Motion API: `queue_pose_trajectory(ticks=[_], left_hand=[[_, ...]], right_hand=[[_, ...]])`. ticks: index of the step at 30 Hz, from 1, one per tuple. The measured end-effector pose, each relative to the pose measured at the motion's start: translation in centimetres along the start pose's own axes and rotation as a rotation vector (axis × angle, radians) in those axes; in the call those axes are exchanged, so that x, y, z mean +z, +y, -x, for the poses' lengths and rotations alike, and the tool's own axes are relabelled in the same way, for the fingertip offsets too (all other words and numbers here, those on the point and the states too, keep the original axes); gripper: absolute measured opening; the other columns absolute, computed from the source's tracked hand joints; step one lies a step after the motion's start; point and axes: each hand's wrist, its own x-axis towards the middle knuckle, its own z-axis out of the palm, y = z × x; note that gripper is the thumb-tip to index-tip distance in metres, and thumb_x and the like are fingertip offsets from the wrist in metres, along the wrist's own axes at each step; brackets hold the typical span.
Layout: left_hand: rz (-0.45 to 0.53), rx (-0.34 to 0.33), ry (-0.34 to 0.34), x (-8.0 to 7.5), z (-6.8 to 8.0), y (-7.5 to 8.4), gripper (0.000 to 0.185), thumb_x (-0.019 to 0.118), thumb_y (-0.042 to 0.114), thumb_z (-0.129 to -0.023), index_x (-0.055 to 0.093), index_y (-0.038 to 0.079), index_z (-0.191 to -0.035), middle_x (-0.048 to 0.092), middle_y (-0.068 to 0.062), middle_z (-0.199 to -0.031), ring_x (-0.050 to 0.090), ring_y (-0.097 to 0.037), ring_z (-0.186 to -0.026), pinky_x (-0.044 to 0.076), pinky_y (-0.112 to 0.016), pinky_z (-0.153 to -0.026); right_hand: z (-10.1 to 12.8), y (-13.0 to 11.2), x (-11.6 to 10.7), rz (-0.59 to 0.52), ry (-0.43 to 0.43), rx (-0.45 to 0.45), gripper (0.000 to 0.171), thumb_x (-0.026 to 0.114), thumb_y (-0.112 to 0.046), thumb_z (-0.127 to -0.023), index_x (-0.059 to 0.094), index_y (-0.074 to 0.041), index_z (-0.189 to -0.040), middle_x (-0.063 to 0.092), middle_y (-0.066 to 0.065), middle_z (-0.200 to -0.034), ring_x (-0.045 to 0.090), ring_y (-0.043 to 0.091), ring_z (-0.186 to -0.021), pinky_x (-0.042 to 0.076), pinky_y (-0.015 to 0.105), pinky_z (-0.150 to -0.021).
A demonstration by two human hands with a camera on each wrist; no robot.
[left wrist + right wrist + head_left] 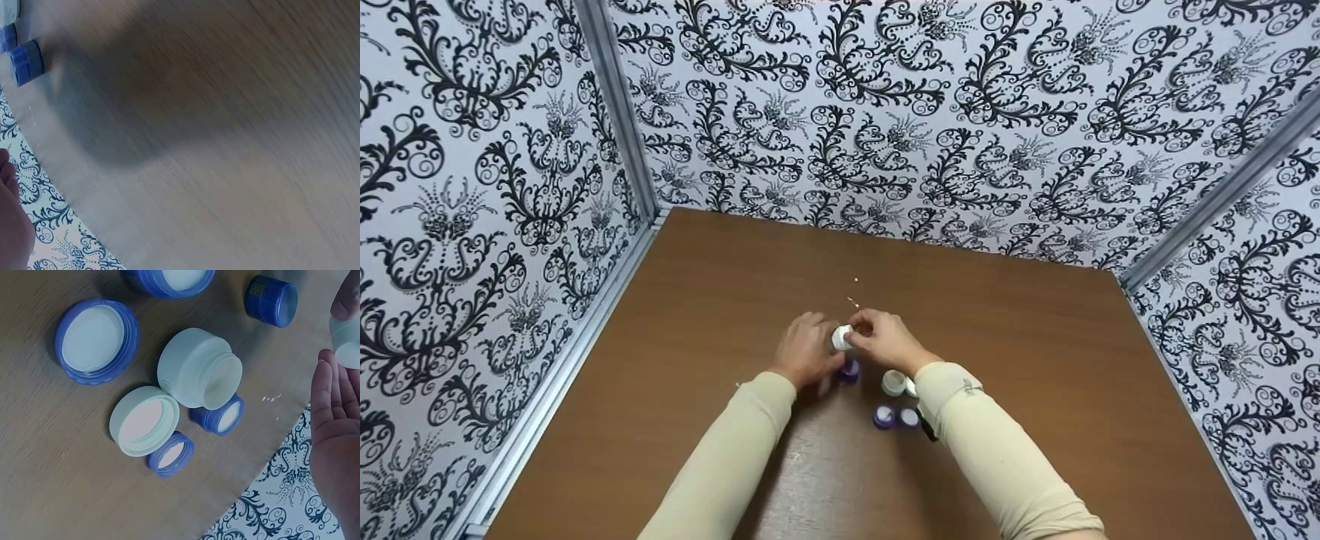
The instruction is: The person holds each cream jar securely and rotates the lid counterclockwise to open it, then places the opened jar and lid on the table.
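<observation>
A small white jar point(841, 337) is held up between both hands above the table. My left hand point(807, 349) grips it from the left, its fingertips partly hidden. My right hand point(886, 342) pinches its right side with thumb and index finger. In the right wrist view the white jar point(347, 343) shows at the right edge, between a thumb tip and outstretched fingers. A purple-blue jar point(849, 370) stands just below my left hand, and appears as a blue jar point(26, 63) in the left wrist view.
Near my right forearm stand an open cream-white jar point(194, 368), its white lid point(145, 421), a large blue lid point(97, 342) and several smaller blue jars and lids. White specks point(853, 301) lie beyond the hands. Patterned walls point(885, 112) border the brown table point(720, 300).
</observation>
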Motion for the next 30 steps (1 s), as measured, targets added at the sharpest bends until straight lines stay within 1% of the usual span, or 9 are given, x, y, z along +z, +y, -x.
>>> queue_pose_trajectory(ticks=[3, 5, 8, 11, 15, 19, 22, 27, 30], left_hand=[[0.0, -0.007, -0.005, 0.08, -0.03, -0.11, 0.038, 0.08, 0.035, -0.072, 0.074, 0.01, -0.101, 0.066, -0.004, -0.097, 0.061, -0.028, -0.096, 0.046, -0.04, -0.097], [-0.001, -0.009, -0.009, 0.15, -0.04, -0.15, 0.039, 0.079, 0.035, -0.073, 0.074, 0.01, -0.102, 0.066, -0.005, -0.098, 0.061, -0.028, -0.097, 0.045, -0.04, -0.098], [0.005, -0.003, 0.003, 0.22, 0.04, -0.17, 0.039, 0.079, 0.034, -0.072, 0.074, 0.009, -0.102, 0.066, -0.005, -0.098, 0.062, -0.028, -0.098, 0.044, -0.04, -0.099], [0.007, 0.001, 0.013, 0.3, 0.08, -0.19, 0.039, 0.079, 0.033, -0.072, 0.074, 0.009, -0.102, 0.066, -0.005, -0.097, 0.062, -0.028, -0.096, 0.046, -0.04, -0.096], [0.007, 0.003, 0.016, 0.29, 0.13, -0.14, 0.039, 0.079, 0.033, -0.072, 0.073, 0.009, -0.102, 0.068, -0.006, -0.097, 0.062, -0.029, -0.098, 0.045, -0.04, -0.098], [0.01, 0.012, 0.021, 0.19, 0.14, -0.09, 0.04, 0.078, 0.033, -0.072, 0.073, 0.008, -0.103, 0.068, -0.007, -0.098, 0.062, -0.03, -0.099, 0.044, -0.04, -0.1], [0.008, 0.011, 0.023, 0.24, 0.16, -0.22, 0.04, 0.079, 0.034, -0.072, 0.073, 0.008, -0.103, 0.068, -0.006, -0.1, 0.062, -0.029, -0.099, 0.045, -0.04, -0.098], [0.009, 0.004, 0.02, 0.3, 0.17, -0.4, 0.042, 0.079, 0.034, -0.073, 0.073, 0.008, -0.105, 0.067, -0.005, -0.101, 0.062, -0.028, -0.099, 0.046, -0.041, -0.095], [0.006, 0.007, 0.021, 0.21, 0.18, -0.41, 0.041, 0.079, 0.034, -0.073, 0.073, 0.008, -0.105, 0.066, -0.005, -0.1, 0.061, -0.028, -0.098, 0.047, -0.04, -0.092]], right_hand=[[0.02, -0.09, -0.07, -0.034, -0.008, -0.013, 0.027, 0.071, -0.009, -0.085, 0.066, 0.003, -0.109, 0.071, 0.011, -0.095, 0.068, 0.026, -0.089, 0.054, 0.038, -0.08], [0.02, -0.14, -0.12, -0.059, -0.015, -0.02, 0.031, 0.071, -0.006, -0.082, 0.065, 0.004, -0.111, 0.071, 0.012, -0.096, 0.068, 0.027, -0.09, 0.054, 0.038, -0.08], [0.1, -0.27, -0.12, -0.086, -0.015, -0.037, 0.031, 0.069, -0.004, -0.081, 0.064, 0.006, -0.11, 0.07, 0.015, -0.096, 0.068, 0.031, -0.091, 0.054, 0.041, -0.08], [0.11, -0.34, -0.01, -0.076, 0.002, -0.043, 0.027, 0.067, -0.005, -0.084, 0.065, 0.005, -0.109, 0.07, 0.014, -0.096, 0.067, 0.031, -0.09, 0.053, 0.042, -0.081], [0.05, -0.33, 0.21, -0.031, 0.033, -0.023, 0.019, 0.066, -0.01, -0.09, 0.066, 0.0, -0.106, 0.07, 0.008, -0.095, 0.066, 0.025, -0.088, 0.052, 0.04, -0.081], [0.17, -0.28, 0.21, -0.017, 0.029, 0.003, 0.019, 0.066, -0.014, -0.093, 0.066, -0.001, -0.107, 0.071, 0.008, -0.097, 0.067, 0.022, -0.089, 0.052, 0.039, -0.082], [0.28, -0.14, 0.19, 0.004, 0.024, -0.003, 0.022, 0.066, -0.017, -0.093, 0.066, 0.0, -0.107, 0.071, 0.009, -0.098, 0.068, 0.023, -0.09, 0.052, 0.04, -0.084], [0.31, 0.02, 0.13, 0.053, 0.037, -0.069, 0.022, 0.066, -0.017, -0.09, 0.068, 0.001, -0.103, 0.072, 0.008, -0.095, 0.068, 0.023, -0.088, 0.052, 0.039, -0.083], [0.29, -0.16, 0.03, 0.021, 0.016, -0.07, 0.025, 0.066, -0.014, -0.089, 0.066, 0.003, -0.107, 0.071, 0.011, -0.097, 0.068, 0.027, -0.09, 0.052, 0.043, -0.084]])
